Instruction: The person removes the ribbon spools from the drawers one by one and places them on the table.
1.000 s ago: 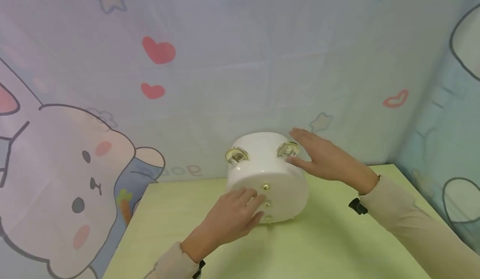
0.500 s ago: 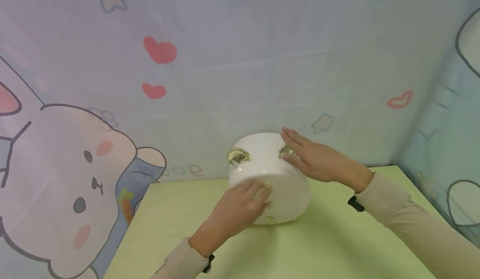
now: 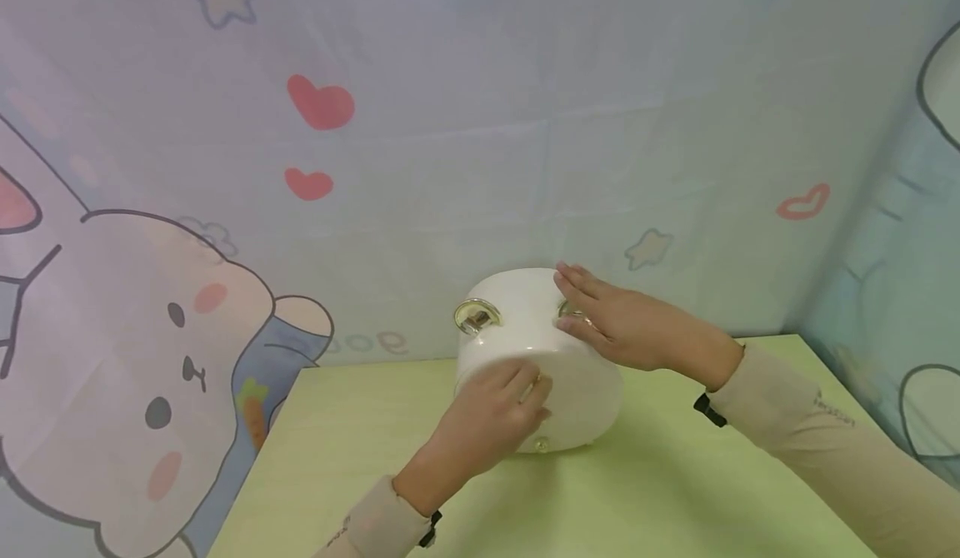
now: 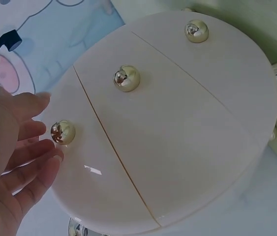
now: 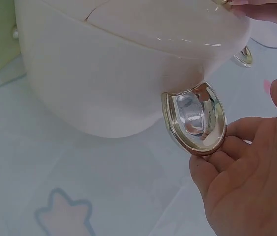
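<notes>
A glossy white rounded drawer box (image 3: pixel 513 304) stands on the table, with two gold ear-shaped pieces on top. Down its front run three round gold knobs, and seam lines part the drawers. My left hand (image 3: pixel 491 416) is at the top knob (image 4: pixel 63 132), fingers loosely bent and fingertips right at its edge, the thumb apart from it. The middle knob (image 4: pixel 127 78) and bottom knob (image 4: pixel 197 31) stand free. My right hand (image 3: pixel 637 325) touches the rim of the right gold ear (image 5: pixel 197 120) with its fingers, the thumb held away. The left gold ear (image 3: pixel 477 316) is untouched.
The light green table (image 3: pixel 360 408) carries the box near its back edge. A printed cloth backdrop (image 3: pixel 450 125) with hearts, stars and a rabbit hangs close behind, and another printed cloth (image 3: pixel 900 291) hangs on the right.
My left hand has moved up and right across the front of the box to the top knob. My right hand has shifted left, its fingers covering more of the right ear.
</notes>
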A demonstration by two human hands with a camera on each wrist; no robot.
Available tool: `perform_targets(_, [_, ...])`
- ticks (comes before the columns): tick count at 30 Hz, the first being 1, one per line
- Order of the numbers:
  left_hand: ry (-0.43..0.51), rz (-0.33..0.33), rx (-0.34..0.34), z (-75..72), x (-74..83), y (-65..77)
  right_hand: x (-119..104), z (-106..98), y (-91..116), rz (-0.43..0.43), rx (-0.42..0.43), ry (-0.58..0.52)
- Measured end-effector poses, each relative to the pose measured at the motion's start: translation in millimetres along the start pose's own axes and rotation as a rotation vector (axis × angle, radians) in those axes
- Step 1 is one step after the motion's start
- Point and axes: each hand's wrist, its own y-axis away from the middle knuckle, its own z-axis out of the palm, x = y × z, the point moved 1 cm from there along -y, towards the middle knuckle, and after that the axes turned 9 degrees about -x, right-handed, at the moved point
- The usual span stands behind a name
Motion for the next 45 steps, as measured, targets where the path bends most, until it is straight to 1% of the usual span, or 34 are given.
perform_targets(7, [-0.057, 0.008, -0.010, 1.3, 1.9, -1.5, 0.6, 2.0, 1.0, -0.010, 0.022, 0.045])
perform_targets(12, [-0.103, 0.021, -0.014, 2.8, 4.3, -1.0, 1.0, 4.4, 0.6, -0.015, 0.039, 0.036])
perform_targets(20, [-0.200, 0.034, 0.026, 8.4, 11.2, 0.4, -0.4, 10.3, 2.6, -0.014, 0.059, 0.005])
perform_targets(23, [-0.230, 0.023, 0.043, 11.3, 13.8, -0.2, -0.5, 10.4, 3.0, -0.030, 0.077, 0.044])
perform_targets(28, [-0.253, -0.023, 0.049, 13.2, 17.9, -1.9, 0.2, 8.5, 1.8, -0.080, 0.120, 0.139])
perform_targets(31, [-0.245, -0.054, 0.037, 14.3, 20.0, -2.1, 0.2, 8.0, 1.2, -0.092, 0.126, 0.146])
perform_targets(35, [-0.231, -0.081, 0.031, 17.9, 22.6, -3.3, 0.7, 9.3, 1.5, -0.085, 0.114, 0.139])
perform_targets(39, [-0.225, -0.087, 0.046, 21.4, 22.9, -6.5, 2.2, 12.1, 1.4, -0.072, 0.104, 0.134])
perform_targets(45, [-0.266, -0.050, 0.066, 20.9, 19.1, -11.3, 2.6, 14.0, 1.0, -0.061, 0.110, 0.126])
